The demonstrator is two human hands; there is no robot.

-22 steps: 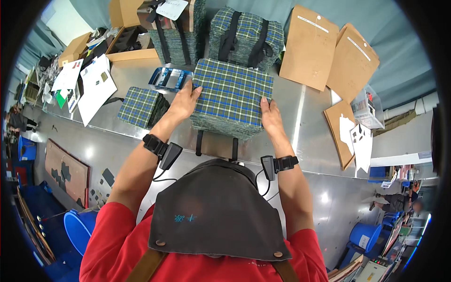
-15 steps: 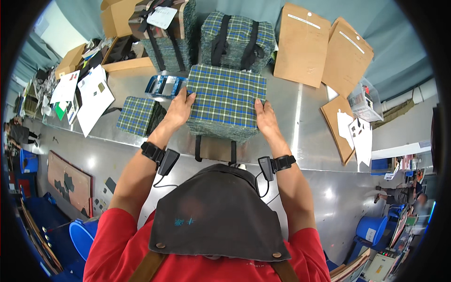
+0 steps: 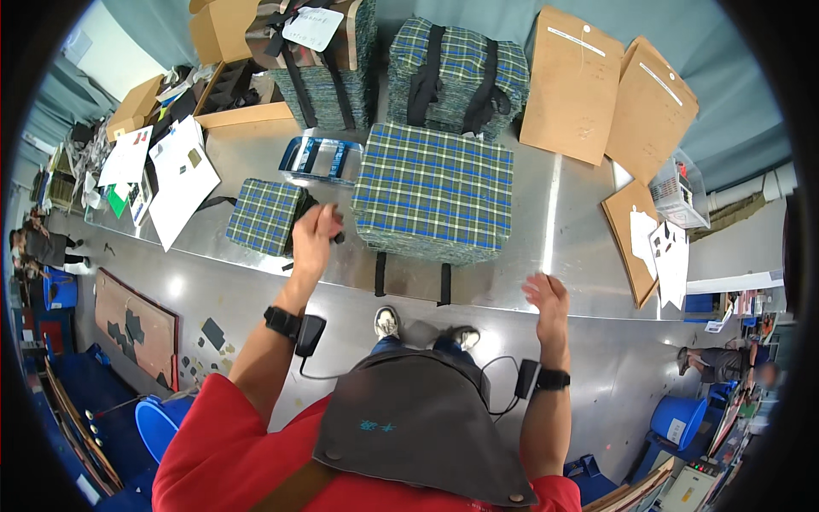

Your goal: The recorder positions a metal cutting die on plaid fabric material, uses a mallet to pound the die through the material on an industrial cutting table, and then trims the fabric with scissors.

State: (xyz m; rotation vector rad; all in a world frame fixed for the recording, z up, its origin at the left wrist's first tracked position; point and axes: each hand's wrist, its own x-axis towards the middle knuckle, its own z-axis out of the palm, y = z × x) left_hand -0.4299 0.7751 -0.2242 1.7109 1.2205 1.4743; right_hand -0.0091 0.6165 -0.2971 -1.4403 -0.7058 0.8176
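A squared stack of green-and-blue plaid fabric pieces [image 3: 433, 188] sits on the metal table in front of me, touched by neither hand. Two black strap ends [image 3: 380, 275] lie toward the near edge, coming from under it. My left hand [image 3: 314, 232] is over a black strap bundle [image 3: 305, 203] beside a smaller plaid stack [image 3: 260, 218]. Its fingers are curled, and what they hold is hidden. My right hand [image 3: 548, 299] hangs in the air near the table's front edge, fingers slightly apart, holding nothing.
A blue buckle-like frame [image 3: 320, 160] lies behind the left hand. At the back stand strapped plaid bundles [image 3: 461, 77], a cardboard box [image 3: 247, 113] and brown envelopes [image 3: 570, 94]. Papers [image 3: 183, 175] are at left; a clear bin [image 3: 680, 192] is at right.
Both hands have let go of the large plaid stack. The left hand went down to the black strap bundle; the right drew back toward me and to the right.
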